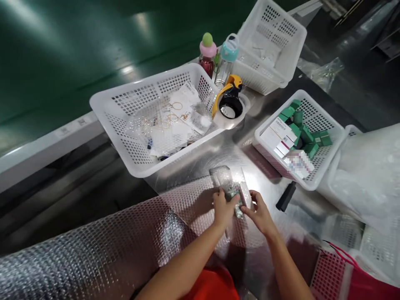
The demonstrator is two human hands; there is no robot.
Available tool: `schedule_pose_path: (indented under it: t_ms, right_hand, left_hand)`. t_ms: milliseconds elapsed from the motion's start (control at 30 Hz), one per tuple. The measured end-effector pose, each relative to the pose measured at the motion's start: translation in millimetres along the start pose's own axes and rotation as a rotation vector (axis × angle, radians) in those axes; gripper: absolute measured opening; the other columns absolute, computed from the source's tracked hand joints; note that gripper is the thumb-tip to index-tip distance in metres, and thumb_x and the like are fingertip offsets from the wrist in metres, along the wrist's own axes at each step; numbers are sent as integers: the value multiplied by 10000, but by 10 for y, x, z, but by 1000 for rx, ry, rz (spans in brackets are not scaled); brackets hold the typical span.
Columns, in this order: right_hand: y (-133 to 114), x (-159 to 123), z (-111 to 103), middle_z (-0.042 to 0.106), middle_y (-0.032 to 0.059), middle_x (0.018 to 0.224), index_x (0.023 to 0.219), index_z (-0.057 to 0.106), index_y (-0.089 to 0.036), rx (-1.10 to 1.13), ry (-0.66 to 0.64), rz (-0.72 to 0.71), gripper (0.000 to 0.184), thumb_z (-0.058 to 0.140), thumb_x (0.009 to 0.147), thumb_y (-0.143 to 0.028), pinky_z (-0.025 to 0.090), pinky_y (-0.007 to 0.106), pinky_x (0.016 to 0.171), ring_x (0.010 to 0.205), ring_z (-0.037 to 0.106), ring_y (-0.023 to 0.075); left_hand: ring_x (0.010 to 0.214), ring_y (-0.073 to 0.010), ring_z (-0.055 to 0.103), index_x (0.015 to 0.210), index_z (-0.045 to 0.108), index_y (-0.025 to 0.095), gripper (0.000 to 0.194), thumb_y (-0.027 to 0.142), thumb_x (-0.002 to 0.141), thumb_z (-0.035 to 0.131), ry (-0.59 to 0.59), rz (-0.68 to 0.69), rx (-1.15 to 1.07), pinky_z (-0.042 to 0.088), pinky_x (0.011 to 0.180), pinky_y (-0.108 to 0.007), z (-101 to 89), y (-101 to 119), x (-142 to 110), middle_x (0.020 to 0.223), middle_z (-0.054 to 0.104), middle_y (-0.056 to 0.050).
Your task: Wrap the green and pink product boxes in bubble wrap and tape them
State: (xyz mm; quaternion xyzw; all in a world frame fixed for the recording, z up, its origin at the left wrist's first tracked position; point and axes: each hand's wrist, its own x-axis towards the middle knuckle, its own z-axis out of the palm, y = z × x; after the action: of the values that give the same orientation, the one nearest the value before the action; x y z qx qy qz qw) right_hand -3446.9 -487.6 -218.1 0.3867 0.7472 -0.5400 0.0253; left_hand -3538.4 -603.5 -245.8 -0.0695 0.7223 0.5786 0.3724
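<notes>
On the metal table I hold a small bundle of clear bubble wrap with a slim white-pink box and something green in it. My left hand is closed on the bundle's left side, thumb across the green part. Against the right side of the box press the curled fingers and thumb of my right hand. How far the wrap goes round the box is hard to make out. Beneath both hands lies a sheet of bubble wrap, running from a big roll at lower left.
A white basket holds papers and clear packets. Beside it sit a tape dispenser and two bottles. Another basket contains green and white boxes. A black tool lies near my right hand. Another white basket stands behind.
</notes>
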Motion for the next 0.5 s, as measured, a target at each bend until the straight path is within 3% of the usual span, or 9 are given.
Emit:
schedule_pose_path:
  t_ms: [100,167,267,333,400,500]
  right_hand:
    - [-3,-28,103,630,76,1132,1161,506,-235,-2,-18,-38,587,740,712,-532,532,418,925,1021,631,250]
    - [4,-30,142,613,95,1203,1153,518,-238,59,-63,-68,526,663,783,-583,508,418,976,1124,608,258]
    - [-19,4,195,530,116,1387,1115,522,-249,148,-146,-70,442,597,846,-591,516,396,957,1225,570,255]
    - [-73,26,291,547,135,1371,1185,472,-247,151,-186,-16,602,707,747,-588,546,392,884,1145,617,266]
    - [-145,10,470,604,153,1287,1327,378,-224,45,-168,78,909,815,606,-566,558,429,854,1056,657,298]
    - [-238,-130,876,572,221,1354,1508,196,-184,-259,34,119,1245,882,524,-517,533,511,926,1175,616,397]
  left_hand:
    - [978,-266,656,1013,609,189,454,405,652,778,-8,-28,-231,494,931,-412,-172,-94,22,998,692,-93]
    - [902,-233,669,978,584,188,489,420,609,806,23,-44,-325,523,859,-374,-281,-151,22,957,705,-78]
    - [805,-205,661,865,598,178,442,450,589,810,8,-44,-256,531,774,-338,-468,-218,30,870,705,-66]
    - [700,-178,637,825,592,192,421,451,571,805,63,-39,-160,525,665,-305,-637,-257,43,784,673,-28]
    - [565,-148,583,788,560,215,407,443,548,798,150,-59,-62,489,532,-275,-843,-288,41,690,609,22]
    - [489,-138,558,745,573,211,379,501,583,755,110,-115,-42,491,476,-282,-1164,-290,-33,661,605,23]
